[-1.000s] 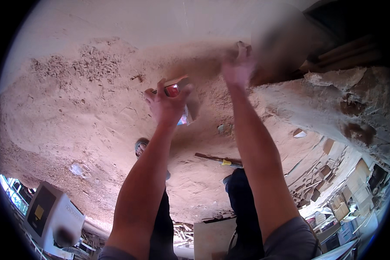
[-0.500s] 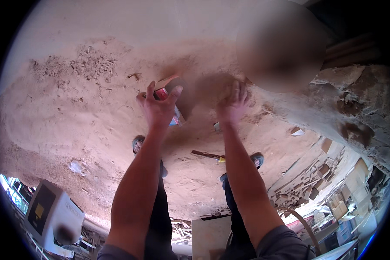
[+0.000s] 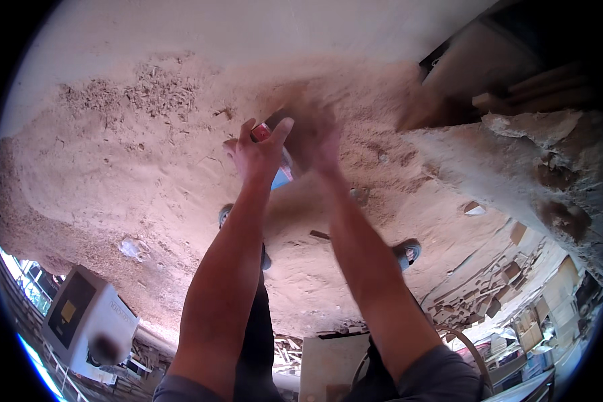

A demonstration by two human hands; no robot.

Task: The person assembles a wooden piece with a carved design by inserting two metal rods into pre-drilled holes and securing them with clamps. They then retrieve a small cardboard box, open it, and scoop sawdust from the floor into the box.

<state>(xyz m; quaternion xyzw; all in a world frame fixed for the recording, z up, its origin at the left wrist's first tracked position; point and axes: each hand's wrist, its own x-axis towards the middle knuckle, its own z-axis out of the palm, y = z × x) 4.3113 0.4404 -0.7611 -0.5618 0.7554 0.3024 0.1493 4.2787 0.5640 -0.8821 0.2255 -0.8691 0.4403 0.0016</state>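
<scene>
My left hand (image 3: 256, 153) grips a small carton-like container with a red part (image 3: 261, 132) and a blue part (image 3: 281, 178); most of it is behind my fingers and wrist. The container is tilted low over the dusty brown floor (image 3: 181, 174). Close to its right side is my right hand (image 3: 325, 153), smeared by motion over loose brown dust, and its fingers cannot be made out. A short dark strip (image 3: 319, 234) lies on the floor below, partly behind my right forearm.
Wood chips (image 3: 154, 87) are scattered at the far left. A pale rough ledge (image 3: 516, 161) and stacked boards (image 3: 536, 94) stand at the right. Wood offcuts (image 3: 476, 288) lie at the lower right. A white box-shaped machine (image 3: 90, 321) sits at the lower left; a crumpled clear scrap (image 3: 134, 248) is nearby.
My right hand has swept left toward the container. My left hand, still gripping it, has shifted slightly right in the picture. A rounded blur at the upper right is gone.
</scene>
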